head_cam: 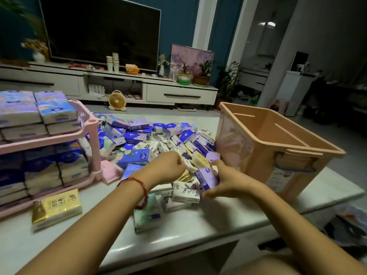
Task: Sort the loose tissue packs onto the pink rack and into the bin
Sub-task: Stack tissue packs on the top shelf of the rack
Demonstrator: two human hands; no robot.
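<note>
A heap of loose tissue packs [151,135], mostly blue, purple and white, covers the middle of the white table [198,225]. The pink rack [93,133] stands at the left with large packs stacked on both shelves. The orange bin [282,143] stands at the right, and nothing shows inside it. My right hand [228,185] grips a small purple pack [206,178] at the heap's near edge, just left of the bin. My left hand [168,165], with a red cord on its wrist, reaches into the heap with curled fingers; its fingertips are hidden among the packs.
A gold pack [56,207] lies in front of the rack, and a green-white pack [147,215] lies near the table's front edge. Behind the table are a TV cabinet [178,94], a small fan [117,101] on the floor and potted plants [201,76].
</note>
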